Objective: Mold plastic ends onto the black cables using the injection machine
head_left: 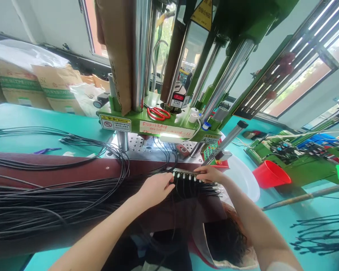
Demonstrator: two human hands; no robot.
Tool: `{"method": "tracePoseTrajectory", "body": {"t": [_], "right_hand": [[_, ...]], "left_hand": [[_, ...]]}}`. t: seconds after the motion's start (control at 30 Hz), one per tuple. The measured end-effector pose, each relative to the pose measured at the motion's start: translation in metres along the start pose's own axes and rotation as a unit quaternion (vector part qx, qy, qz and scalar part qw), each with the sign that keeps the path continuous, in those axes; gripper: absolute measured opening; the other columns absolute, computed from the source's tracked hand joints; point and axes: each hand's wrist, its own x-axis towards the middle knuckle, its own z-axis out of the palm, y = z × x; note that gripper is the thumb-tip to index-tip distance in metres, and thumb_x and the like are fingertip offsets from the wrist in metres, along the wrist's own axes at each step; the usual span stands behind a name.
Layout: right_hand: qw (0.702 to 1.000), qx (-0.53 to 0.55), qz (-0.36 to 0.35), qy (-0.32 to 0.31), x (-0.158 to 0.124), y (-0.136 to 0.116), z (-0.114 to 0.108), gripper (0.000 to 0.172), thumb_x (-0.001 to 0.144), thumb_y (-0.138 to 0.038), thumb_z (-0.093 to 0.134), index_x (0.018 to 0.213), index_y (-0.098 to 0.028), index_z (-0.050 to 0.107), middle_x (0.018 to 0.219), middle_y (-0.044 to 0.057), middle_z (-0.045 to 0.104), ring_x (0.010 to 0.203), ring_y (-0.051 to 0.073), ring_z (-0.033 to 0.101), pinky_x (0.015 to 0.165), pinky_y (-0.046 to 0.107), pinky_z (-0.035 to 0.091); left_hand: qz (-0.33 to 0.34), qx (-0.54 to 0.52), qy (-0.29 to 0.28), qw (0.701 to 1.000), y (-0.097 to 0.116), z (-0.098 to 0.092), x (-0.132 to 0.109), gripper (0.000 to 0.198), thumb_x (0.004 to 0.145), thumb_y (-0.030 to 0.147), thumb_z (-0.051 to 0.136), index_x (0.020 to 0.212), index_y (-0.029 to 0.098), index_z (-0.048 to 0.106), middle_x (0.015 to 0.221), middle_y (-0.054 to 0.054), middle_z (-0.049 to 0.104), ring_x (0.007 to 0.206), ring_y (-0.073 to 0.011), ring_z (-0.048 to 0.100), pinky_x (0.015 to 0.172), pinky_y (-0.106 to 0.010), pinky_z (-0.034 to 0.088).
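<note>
A narrow metal bar [186, 172] lies in front of the press, with a row of several small silver connectors [190, 177] along it and black cables running from them. My left hand [157, 187] closes its fingers at the left end of this bar. At the other end, my right hand [210, 174] has its fingers bent over the bar's right end. Beneath both hands a thick bundle of black cables [81, 201] stretches across the brown work board [211, 210], its metal-tipped ends [218, 189] lying below my right hand.
The green press [169, 128] stands ahead, with steel columns and a perforated metal plate [135, 143]. Red-handled scissors [158, 113] rest on it. A white basin [247, 180] and red bucket [271, 174] are at right. An open bag [254, 259] sits below; paper sacks [56, 84] stand left.
</note>
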Motion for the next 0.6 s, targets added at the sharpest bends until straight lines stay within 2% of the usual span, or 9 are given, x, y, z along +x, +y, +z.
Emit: {"method": "tracePoseTrajectory", "body": {"t": [0.1, 0.17, 0.23, 0.37, 0.47, 0.6], "right_hand": [[0.985, -0.121, -0.11, -0.048, 0.037, -0.018, 0.0, 0.028, 0.072, -0.026, 0.059, 0.096, -0.015, 0.068, 0.065, 0.0, 0.059, 0.055, 0.01, 0.051, 0.052, 0.021, 0.039], [0.969, -0.176, -0.162, -0.054, 0.057, -0.026, 0.004, 0.025, 0.069, -0.02, 0.06, 0.091, -0.017, 0.071, 0.078, 0.002, 0.061, 0.07, 0.013, 0.055, 0.064, 0.022, 0.042], [0.963, -0.194, -0.178, -0.05, 0.069, -0.029, 0.009, 0.024, 0.067, -0.017, 0.061, 0.088, -0.019, 0.072, 0.083, 0.002, 0.06, 0.075, 0.013, 0.054, 0.068, 0.022, 0.041], [0.964, -0.192, -0.183, -0.034, 0.075, -0.028, 0.014, 0.024, 0.061, -0.015, 0.066, 0.083, -0.019, 0.073, 0.076, 0.0, 0.059, 0.066, 0.011, 0.054, 0.063, 0.021, 0.041], [0.965, -0.172, -0.191, 0.039, 0.083, -0.031, 0.012, 0.017, 0.065, -0.015, 0.063, 0.079, -0.017, 0.073, 0.072, 0.0, 0.061, 0.066, 0.013, 0.055, 0.065, 0.023, 0.042], [0.944, -0.114, -0.202, 0.234, 0.119, -0.051, 0.01, 0.023, 0.081, -0.017, 0.047, 0.093, -0.015, 0.067, 0.092, 0.006, 0.063, 0.085, 0.018, 0.056, 0.08, 0.032, 0.042]], "left_hand": [[-0.008, 0.004, 0.01, 1.0, -0.007, -0.009, 0.003, 0.013, 0.08, 0.028, 0.045, 0.083, 0.022, 0.056, 0.07, -0.001, 0.057, 0.069, -0.0175, 0.053, 0.064, -0.028, 0.036], [-0.01, 0.006, 0.026, 1.0, -0.014, -0.016, 0.005, 0.013, 0.08, 0.028, 0.044, 0.082, 0.021, 0.055, 0.072, -0.002, 0.058, 0.071, -0.0178, 0.053, 0.066, -0.028, 0.037], [-0.007, 0.014, 0.053, 0.998, -0.023, -0.02, 0.009, 0.014, 0.081, 0.028, 0.043, 0.082, 0.021, 0.054, 0.076, -0.003, 0.058, 0.075, -0.0185, 0.053, 0.069, -0.029, 0.038], [-0.012, 0.053, 0.111, 0.992, -0.043, -0.016, 0.018, 0.014, 0.083, 0.026, 0.04, 0.084, 0.02, 0.052, 0.086, -0.005, 0.058, 0.085, -0.0202, 0.051, 0.076, -0.032, 0.039], [-0.028, 0.073, 0.112, 0.991, -0.055, -0.004, 0.024, 0.015, 0.084, 0.027, 0.04, 0.087, 0.019, 0.052, 0.088, -0.006, 0.058, 0.085, -0.0212, 0.051, 0.076, -0.033, 0.039], [-0.039, 0.091, 0.09, 0.991, -0.061, 0.004, 0.029, 0.019, 0.086, 0.03, 0.038, 0.088, 0.018, 0.053, 0.089, -0.006, 0.059, 0.086, -0.0219, 0.052, 0.075, -0.033, 0.04]]}}
